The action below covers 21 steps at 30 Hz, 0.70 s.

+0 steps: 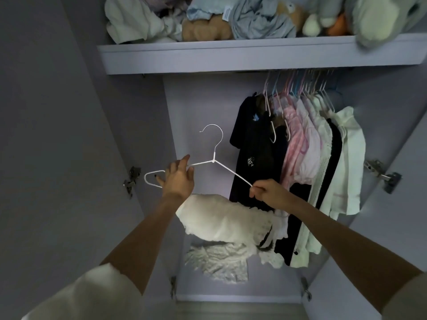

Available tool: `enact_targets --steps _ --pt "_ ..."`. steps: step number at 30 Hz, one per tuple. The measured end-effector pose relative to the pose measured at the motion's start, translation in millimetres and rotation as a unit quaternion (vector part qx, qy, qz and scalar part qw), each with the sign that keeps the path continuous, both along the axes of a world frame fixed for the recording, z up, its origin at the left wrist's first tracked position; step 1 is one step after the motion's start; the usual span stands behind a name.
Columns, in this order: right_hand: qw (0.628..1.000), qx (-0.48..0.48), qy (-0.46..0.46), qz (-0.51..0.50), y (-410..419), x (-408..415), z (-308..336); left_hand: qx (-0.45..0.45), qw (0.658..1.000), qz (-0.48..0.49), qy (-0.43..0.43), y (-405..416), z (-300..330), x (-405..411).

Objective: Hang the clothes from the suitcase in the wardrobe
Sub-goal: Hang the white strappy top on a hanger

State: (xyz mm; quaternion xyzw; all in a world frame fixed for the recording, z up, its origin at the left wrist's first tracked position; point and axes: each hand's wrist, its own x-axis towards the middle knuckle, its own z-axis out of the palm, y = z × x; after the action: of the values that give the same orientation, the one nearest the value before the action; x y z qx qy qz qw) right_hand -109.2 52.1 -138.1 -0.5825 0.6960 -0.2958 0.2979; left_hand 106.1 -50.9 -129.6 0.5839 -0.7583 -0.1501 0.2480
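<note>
I hold an empty white wire hanger (213,159) up inside the open wardrobe. My left hand (179,176) grips its left shoulder, and my right hand (268,191) pinches the tip of its right arm. A white garment (221,220) hangs below my hands, draped over my left forearm as far as I can tell. On the rail at the right hang several clothes (300,158): dark ones at the left, then pink and white ones. No suitcase is in view.
A shelf (231,57) above the rail carries crumpled clothes and soft toys. A white lacy cloth (219,259) lies on the wardrobe floor. The left half of the rail space holds nothing. Open doors with metal hinges (131,179) flank both sides.
</note>
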Motion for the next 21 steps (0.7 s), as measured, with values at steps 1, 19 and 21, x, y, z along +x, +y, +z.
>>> enact_targets --steps 1,19,21 --pt "1.0 0.021 -0.018 -0.012 -4 1 0 0.007 1.0 -0.004 0.004 -1 4 -3" --pt "0.955 -0.128 -0.174 -0.201 -108 -17 69 -0.403 0.914 -0.028 -0.032 -64 123 -61" --pt "0.953 -0.157 -0.159 -0.203 -126 -30 68 -0.428 0.901 -0.025 -0.065 -75 129 -74"
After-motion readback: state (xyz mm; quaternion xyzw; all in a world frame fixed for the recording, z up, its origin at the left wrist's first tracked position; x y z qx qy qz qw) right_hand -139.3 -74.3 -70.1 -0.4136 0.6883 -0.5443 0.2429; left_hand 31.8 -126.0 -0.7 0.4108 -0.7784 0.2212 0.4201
